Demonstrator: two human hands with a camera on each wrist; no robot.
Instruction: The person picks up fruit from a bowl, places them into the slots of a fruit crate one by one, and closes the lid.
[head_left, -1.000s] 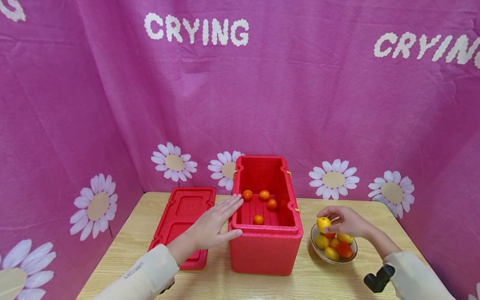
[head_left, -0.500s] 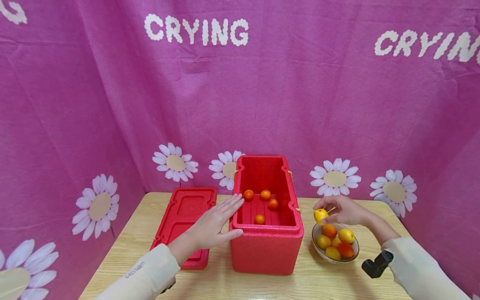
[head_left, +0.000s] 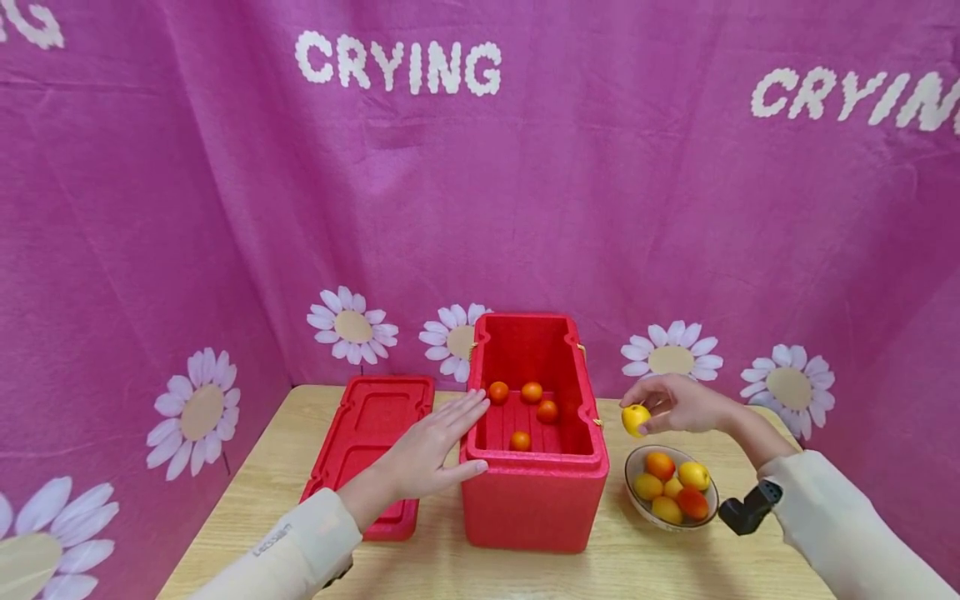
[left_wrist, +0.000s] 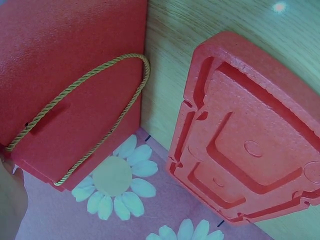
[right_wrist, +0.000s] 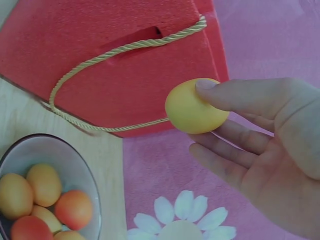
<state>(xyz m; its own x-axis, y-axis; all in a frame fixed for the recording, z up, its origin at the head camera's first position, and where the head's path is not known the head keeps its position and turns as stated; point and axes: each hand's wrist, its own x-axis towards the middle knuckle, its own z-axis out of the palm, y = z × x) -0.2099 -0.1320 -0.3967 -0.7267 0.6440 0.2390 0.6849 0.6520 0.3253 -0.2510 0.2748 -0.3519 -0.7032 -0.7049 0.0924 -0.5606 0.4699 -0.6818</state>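
Note:
My right hand (head_left: 686,404) pinches a small smooth yellow fruit (head_left: 635,420) between thumb and fingers. It hangs in the air just right of the red foam box (head_left: 525,508), above and behind a bowl (head_left: 637,498). In the right wrist view the yellow fruit (right_wrist: 192,107) appears in front of the box's side, with the thumb on top. My left hand (head_left: 431,450) rests on the box's left rim, its fingers straight and the thumb spread toward the front edge. Inside the box lie several orange round fruits (head_left: 532,392), apart from each other on the ribbed bottom.
Several yellow, orange and red fruits (head_left: 692,502) fill the bowl. A red lid (head_left: 375,417) lies left of the box on the wooden table (head_left: 420,575). Gold rope handles (left_wrist: 75,90) hang on the box's sides. A purple curtain with daisies (head_left: 670,360) stands behind.
My right hand has lifted the yellow fruit up from over the bowl and moved slightly left, closer to the box. The left hand stays on the rim.

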